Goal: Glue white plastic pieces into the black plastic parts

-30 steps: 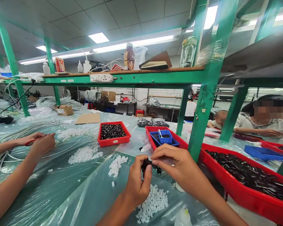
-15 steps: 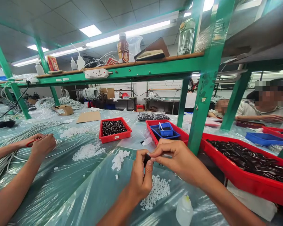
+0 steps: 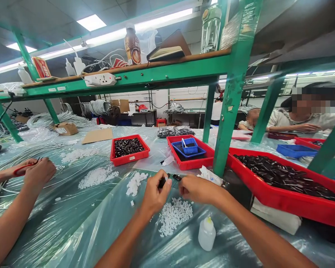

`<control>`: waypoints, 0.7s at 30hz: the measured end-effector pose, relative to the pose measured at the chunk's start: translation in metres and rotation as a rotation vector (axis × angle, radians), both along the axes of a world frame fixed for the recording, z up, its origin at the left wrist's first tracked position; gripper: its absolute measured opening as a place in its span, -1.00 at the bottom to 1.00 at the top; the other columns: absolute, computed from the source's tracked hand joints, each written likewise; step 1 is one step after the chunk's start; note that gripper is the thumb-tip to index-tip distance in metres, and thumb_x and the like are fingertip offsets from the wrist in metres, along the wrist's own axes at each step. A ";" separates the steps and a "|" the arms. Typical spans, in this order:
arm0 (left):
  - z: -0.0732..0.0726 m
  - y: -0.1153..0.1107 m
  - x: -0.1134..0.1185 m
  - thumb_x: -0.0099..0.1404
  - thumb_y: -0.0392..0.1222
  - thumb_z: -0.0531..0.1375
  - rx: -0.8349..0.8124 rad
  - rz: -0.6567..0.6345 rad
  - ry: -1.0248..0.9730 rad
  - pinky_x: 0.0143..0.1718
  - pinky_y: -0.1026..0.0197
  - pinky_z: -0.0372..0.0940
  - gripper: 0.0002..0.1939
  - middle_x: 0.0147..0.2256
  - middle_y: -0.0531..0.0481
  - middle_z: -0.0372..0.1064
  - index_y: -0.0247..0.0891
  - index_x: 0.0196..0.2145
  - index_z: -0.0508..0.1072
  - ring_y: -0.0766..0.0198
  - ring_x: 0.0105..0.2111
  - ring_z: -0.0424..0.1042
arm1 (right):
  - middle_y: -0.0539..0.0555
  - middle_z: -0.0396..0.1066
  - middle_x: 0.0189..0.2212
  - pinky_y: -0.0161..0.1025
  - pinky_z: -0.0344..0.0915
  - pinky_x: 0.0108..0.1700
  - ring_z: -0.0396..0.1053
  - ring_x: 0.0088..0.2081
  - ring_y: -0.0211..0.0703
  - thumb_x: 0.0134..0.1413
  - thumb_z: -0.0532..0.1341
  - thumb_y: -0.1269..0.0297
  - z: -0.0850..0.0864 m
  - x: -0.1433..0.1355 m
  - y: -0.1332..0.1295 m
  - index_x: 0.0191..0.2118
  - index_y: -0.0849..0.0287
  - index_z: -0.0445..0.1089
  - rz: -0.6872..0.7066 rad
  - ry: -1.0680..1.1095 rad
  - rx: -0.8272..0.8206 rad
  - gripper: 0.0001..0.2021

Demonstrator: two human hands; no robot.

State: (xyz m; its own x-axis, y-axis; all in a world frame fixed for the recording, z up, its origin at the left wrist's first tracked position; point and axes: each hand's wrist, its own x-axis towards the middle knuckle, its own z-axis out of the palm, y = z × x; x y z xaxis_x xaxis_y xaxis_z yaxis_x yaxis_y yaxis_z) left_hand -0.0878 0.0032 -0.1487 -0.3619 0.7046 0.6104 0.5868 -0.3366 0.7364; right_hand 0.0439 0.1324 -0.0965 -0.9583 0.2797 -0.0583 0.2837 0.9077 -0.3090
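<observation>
My left hand [image 3: 157,191] is closed around a small black part [image 3: 162,182], with a bit of white at its tip. Just right of it, my right hand [image 3: 194,189] hangs over the pile of small white pieces [image 3: 175,216], fingers curled down; whether anything is between them is hidden. Another small black part [image 3: 177,177] lies on the table between the two hands. A heap of larger white pieces [image 3: 136,183] is left of my left hand. Below my right hand stands a white squeeze bottle [image 3: 207,233].
Red trays of black parts stand ahead [image 3: 130,158] and right [image 3: 281,199]. A red tray [image 3: 197,163] holds blue trays. A green post [image 3: 226,123] rises beyond my right hand. A co-worker's hands [image 3: 40,173] hold a red-handled tool at left.
My hands have come apart; the black part stays in my left hand while my right hand has moved away with its fingers turned down. The view has shifted to the right.
</observation>
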 end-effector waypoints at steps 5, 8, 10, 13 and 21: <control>0.004 0.001 0.002 0.34 -0.03 0.02 0.015 0.028 -0.017 -0.52 0.22 -0.15 -0.62 -0.62 0.18 -0.15 -0.17 -0.58 0.03 0.38 -0.59 -0.09 | 0.06 0.49 -0.38 -0.30 0.23 -0.37 0.45 -0.32 -0.11 -0.09 0.30 0.61 -0.025 -0.003 0.004 -0.38 0.20 0.53 -0.015 -0.188 0.075 -0.82; 0.002 0.001 -0.001 0.30 -0.07 0.00 0.037 0.022 -0.046 -0.52 0.22 -0.14 -0.64 -0.63 0.17 -0.15 -0.16 -0.60 0.01 0.38 -0.60 -0.11 | 0.06 0.49 -0.26 -0.24 0.34 -0.25 0.44 -0.23 -0.13 0.05 0.31 0.54 -0.030 -0.006 0.005 -0.30 0.23 0.50 -0.001 -0.228 0.106 -0.90; 0.000 0.001 -0.004 0.29 -0.09 -0.01 0.036 0.026 -0.050 -0.52 0.22 -0.13 -0.66 -0.64 0.16 -0.13 -0.17 -0.61 0.03 0.37 -0.60 -0.11 | 0.05 0.47 -0.23 -0.19 0.38 -0.17 0.43 -0.20 -0.15 0.16 0.30 0.47 -0.030 -0.007 0.006 -0.27 0.25 0.48 0.012 -0.247 0.110 -0.97; 0.000 0.000 -0.004 0.30 -0.08 -0.01 0.031 0.028 -0.045 -0.52 0.22 -0.12 -0.65 -0.64 0.16 -0.11 -0.17 -0.61 0.05 0.37 -0.60 -0.09 | 0.04 0.47 -0.28 -0.20 0.39 -0.17 0.43 -0.20 -0.16 0.19 0.30 0.42 -0.027 -0.006 0.006 -0.27 0.25 0.48 0.026 -0.273 0.098 -0.98; 0.004 0.002 0.002 0.33 -0.01 0.02 -0.014 0.058 0.055 -0.50 0.23 -0.13 -0.64 -0.63 0.18 -0.10 -0.18 -0.56 0.08 0.38 -0.60 -0.04 | 0.12 0.50 -0.27 -0.32 0.19 -0.34 0.44 -0.25 -0.10 0.06 0.23 0.53 -0.024 -0.002 0.014 -0.27 0.19 0.59 0.042 -0.200 0.102 -0.80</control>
State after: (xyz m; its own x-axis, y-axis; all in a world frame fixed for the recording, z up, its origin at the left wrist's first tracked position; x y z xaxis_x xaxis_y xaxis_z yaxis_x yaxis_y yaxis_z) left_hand -0.0859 0.0048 -0.1451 -0.3688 0.6918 0.6208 0.6446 -0.2908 0.7070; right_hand 0.0414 0.1462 -0.1201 -0.9414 0.2544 -0.2217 0.2918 0.9436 -0.1563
